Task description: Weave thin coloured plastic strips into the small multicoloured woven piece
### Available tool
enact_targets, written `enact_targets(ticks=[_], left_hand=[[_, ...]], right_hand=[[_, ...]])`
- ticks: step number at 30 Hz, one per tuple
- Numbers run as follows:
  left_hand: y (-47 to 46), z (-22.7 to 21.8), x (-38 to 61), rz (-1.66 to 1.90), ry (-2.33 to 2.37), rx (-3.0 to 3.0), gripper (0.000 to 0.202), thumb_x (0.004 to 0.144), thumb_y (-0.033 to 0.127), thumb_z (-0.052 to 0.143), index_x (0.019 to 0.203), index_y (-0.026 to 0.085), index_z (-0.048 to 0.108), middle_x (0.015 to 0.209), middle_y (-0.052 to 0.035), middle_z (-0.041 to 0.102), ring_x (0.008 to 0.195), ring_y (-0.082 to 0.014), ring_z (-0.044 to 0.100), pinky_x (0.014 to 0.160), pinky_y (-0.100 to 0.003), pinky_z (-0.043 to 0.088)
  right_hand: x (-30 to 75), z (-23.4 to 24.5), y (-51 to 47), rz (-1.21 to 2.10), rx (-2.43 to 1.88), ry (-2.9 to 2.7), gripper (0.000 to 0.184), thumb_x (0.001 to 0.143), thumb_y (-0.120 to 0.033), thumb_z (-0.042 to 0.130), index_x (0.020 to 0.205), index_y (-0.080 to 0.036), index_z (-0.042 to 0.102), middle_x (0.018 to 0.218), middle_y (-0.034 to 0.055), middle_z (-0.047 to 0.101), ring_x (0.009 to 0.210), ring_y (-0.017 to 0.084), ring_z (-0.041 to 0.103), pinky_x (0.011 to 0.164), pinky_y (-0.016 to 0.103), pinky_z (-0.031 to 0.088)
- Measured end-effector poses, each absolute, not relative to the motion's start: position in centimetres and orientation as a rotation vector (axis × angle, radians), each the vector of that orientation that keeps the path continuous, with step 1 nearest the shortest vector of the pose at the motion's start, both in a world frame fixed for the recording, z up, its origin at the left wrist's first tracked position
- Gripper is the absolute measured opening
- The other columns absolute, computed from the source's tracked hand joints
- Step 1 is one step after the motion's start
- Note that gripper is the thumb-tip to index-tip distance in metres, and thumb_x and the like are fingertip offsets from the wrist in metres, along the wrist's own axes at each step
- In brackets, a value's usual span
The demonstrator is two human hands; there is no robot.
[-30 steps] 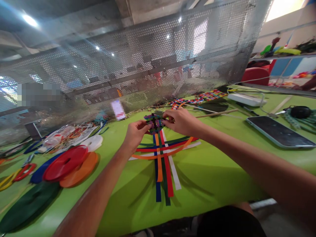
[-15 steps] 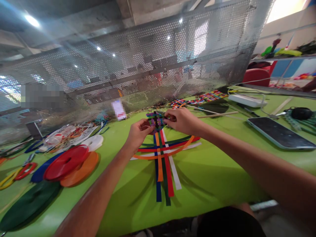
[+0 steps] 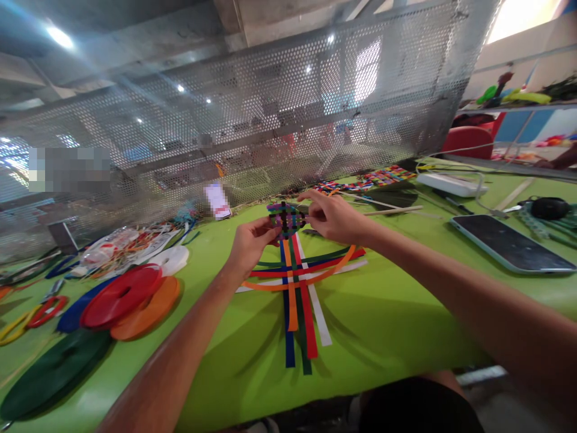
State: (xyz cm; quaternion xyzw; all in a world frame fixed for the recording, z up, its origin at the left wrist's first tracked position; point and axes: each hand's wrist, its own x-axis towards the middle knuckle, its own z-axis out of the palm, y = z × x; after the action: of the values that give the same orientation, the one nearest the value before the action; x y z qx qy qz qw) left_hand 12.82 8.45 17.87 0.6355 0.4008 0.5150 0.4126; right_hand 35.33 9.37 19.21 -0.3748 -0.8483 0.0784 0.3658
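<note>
A small woven piece [image 3: 288,220] of purple, black, green and blue strips is held upright a little above the table. My left hand [image 3: 252,242] pinches its left edge between thumb and fingers. At its right edge my right hand [image 3: 332,216] is closed, thumb and fingertips at the dark strip ends, with the index finger reaching out above. Whatever lies inside that pinch is mostly hidden. Just below the hands, flat coloured strips [image 3: 295,278] lie crossed and interlaced on the green table [image 3: 374,337]: blue, orange, green, red and white.
To the left lie flat rolls of strip: red [image 3: 121,296], orange [image 3: 148,310], dark green [image 3: 56,376], blue and white. Scissors [image 3: 47,313] lie beyond them. A phone [image 3: 511,243] rests at the right. A perforated metal screen [image 3: 270,120] stands behind the table.
My right hand has shifted slightly right, and its index finger has stretched out. The woven piece has turned a little in my left hand. The crossed strips lie as before.
</note>
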Motion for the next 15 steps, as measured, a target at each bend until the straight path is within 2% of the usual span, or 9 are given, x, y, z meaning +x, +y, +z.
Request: enact_targets(ticks=[4,10,15], left_hand=[[8.51,17.93,12.78,1.289,1.017,1.622,0.043,0.06,0.047,0.092,0.087,0.015,0.08,0.075,-0.005,0.072,0.061,-0.0145,0.062,0.06,-0.027,0.056],[8.31,18.15,12.87,1.28,1.024,1.626,0.043,0.059,0.047,0.093,0.082,0.013,0.08,0.072,-0.0047,0.072,0.061,-0.0146,0.062,0.06,-0.026,0.056],[8.34,18.36,12.9,1.322,1.017,1.577,0.044,0.055,0.045,0.095,0.083,0.014,0.08,0.078,-0.0061,0.075,0.062,-0.015,0.064,0.06,-0.027,0.059]], right_hand=[[35.33,19.17,9.43,0.219,-0.939,-2.185,0.049,0.078,-0.012,0.048,0.126,-0.008,0.056,0.065,-0.0007,0.063,0.055,0.014,0.047,0.063,0.025,0.035],[35.4,18.86,9.78,0.199,-0.939,-2.18,0.052,0.072,-0.01,0.049,0.124,-0.01,0.058,0.074,0.0022,0.069,0.064,0.015,0.056,0.067,0.025,0.038],[35.28,18.74,9.86,0.181,-0.935,-2.172,0.042,0.074,-0.008,0.05,0.114,-0.012,0.063,0.071,0.0016,0.066,0.061,0.014,0.053,0.063,0.024,0.036]])
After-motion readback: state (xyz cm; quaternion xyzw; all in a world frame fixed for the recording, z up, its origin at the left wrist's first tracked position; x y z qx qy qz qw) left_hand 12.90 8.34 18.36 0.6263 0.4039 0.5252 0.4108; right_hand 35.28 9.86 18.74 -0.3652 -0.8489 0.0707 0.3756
